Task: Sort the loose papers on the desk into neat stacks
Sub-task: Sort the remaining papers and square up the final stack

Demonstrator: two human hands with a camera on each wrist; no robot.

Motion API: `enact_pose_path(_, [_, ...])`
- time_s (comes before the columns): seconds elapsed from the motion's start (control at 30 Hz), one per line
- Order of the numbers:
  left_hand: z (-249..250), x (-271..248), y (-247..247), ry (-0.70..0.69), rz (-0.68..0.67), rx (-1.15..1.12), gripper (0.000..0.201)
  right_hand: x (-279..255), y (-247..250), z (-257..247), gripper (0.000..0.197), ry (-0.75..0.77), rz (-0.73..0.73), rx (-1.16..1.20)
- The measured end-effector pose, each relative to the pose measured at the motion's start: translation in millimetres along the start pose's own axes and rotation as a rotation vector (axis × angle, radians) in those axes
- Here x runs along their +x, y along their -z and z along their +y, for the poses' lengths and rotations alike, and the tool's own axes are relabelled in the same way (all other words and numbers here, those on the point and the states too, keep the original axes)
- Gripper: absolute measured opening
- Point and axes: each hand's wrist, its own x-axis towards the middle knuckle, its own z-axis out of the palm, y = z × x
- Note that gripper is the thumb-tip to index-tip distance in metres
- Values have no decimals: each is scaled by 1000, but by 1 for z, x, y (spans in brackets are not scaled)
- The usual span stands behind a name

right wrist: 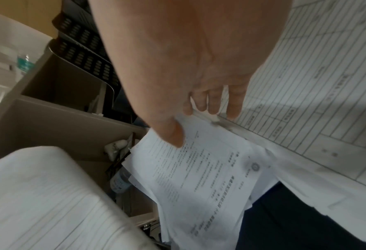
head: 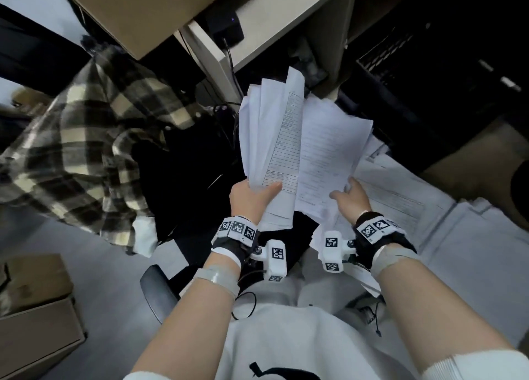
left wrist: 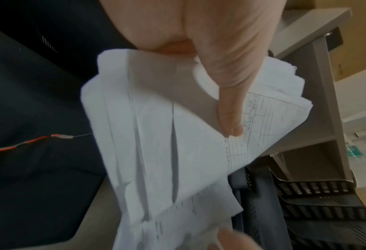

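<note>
Beige shelving (head: 274,16) fills the top of the head view, with black mesh trays (head: 400,59) at upper right – what they hold is too dark to tell. Your left hand (head: 252,199) grips a thick sheaf of papers (head: 272,139) at centre frame, thumb clamped across its lower edge, long axis pointing up the frame. Your right hand (head: 350,198) pinches a second sheaf (head: 332,150) beside it – angled toward upper right, above spread printed forms (head: 400,196).
</note>
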Motion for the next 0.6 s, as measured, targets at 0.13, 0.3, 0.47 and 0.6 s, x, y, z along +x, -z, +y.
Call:
enact_pose_path(0.13, [6, -21, -33, -5, -143, -55, 34, -36, 18, -3, 55, 98, -86, 275])
enact_pose_path(0.3, [20, -62, -75, -54, -215, -41, 31, -64, 47, 13, 26, 188, -74, 332])
enact_pose_path(0.47, [30, -111, -107, -53, -304, -120, 44, -92, 98, 47, 17, 213, 31, 405])
enact_pose_path(0.6, [28, -153, -128, -79, -304, -159, 43, -116, 133, 72, 18, 161, 63, 503])
